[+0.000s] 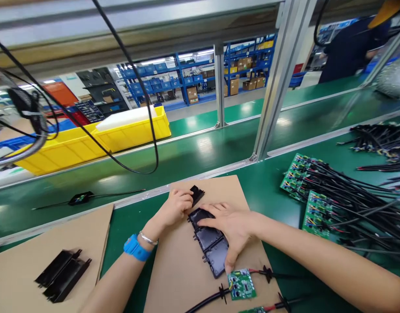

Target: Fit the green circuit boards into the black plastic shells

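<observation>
On the cardboard sheet point(174, 269), my left hand point(178, 205) has its fingers curled round the near end of a small black plastic case point(196, 194). My right hand point(234, 224) lies with fingers spread over a row of shallow black plastic covers point(209, 239) placed edge to edge, touching them. Part of the row is hidden under that palm. Just below the right thumb sits a green circuit board point(241, 284) with black cables leaving both sides. A second green board point(254, 310) is cut off by the bottom edge.
Two black plastic cases point(63, 274) lie on another cardboard sheet point(14, 269) at left. Wired circuit boards point(317, 213) and black cables point(369, 191) are heaped at right. Metal posts point(275, 82), a hanging cable point(144, 87) and yellow bins point(131, 132) stand beyond; a person point(345, 52) is at back right.
</observation>
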A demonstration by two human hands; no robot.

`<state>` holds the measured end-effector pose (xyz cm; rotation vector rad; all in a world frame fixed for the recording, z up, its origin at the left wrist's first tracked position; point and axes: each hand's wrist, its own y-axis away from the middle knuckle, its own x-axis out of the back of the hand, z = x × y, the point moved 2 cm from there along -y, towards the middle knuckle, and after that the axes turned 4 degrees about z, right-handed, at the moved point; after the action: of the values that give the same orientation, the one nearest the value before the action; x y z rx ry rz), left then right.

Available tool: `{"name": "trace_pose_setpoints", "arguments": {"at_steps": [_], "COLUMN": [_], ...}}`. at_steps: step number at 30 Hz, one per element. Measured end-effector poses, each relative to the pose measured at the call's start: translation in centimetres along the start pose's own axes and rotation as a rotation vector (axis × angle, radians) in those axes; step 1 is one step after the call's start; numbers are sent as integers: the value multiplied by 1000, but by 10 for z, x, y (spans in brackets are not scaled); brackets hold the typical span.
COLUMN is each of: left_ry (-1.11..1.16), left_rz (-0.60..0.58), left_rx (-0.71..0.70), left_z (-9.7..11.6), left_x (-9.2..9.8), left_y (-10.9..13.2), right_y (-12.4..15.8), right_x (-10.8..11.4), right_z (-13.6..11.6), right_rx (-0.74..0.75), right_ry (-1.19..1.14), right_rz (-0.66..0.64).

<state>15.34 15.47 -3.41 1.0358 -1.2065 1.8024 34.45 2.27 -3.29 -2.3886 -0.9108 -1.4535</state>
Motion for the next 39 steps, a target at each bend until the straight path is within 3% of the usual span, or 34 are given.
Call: {"name": "trace_pose_setpoints", "arguments": {"at_steps": [4,7,10,12,15,19,21,24,28,32,36,39], "left_ry": [3,20,117,253,395,447,428,283,182,347,422,306], "left_rz": [104,174,90,-11,-64,-74,-72,7,8,-78,-172,-145], "left_rx": [116,218,347,487,600,584,587,581,610,682,698,625], "left_z": [15,47,91,117,150,176,179,176,167,152,137,130], "left_x": [-2,6,14,15,14,11,10,10,3,0,5,4], "left_y": [16,49,82,95,95,72,62,51,39,31,38,48], "right_y": [6,24,57,77,90,86,83,74,48,26,28,29], "right_x": [3,6,-3,-19,-40,-38,-29,-19,-17,-13,2,6], "right_z": [-3,-19,-43,-57,-68,-71,-70,-69,-82,-94,-76,-52], "right_rx": [-43,-76,-200,-272,-267,-147,-100,-153,-298,-219,-39,6], "right_ry": [50,127,158,114,24,-116,-194,-262,65,452,420,346], "right_rz": [83,237,370,318,238,458,576,609,478,344,276,193]}}
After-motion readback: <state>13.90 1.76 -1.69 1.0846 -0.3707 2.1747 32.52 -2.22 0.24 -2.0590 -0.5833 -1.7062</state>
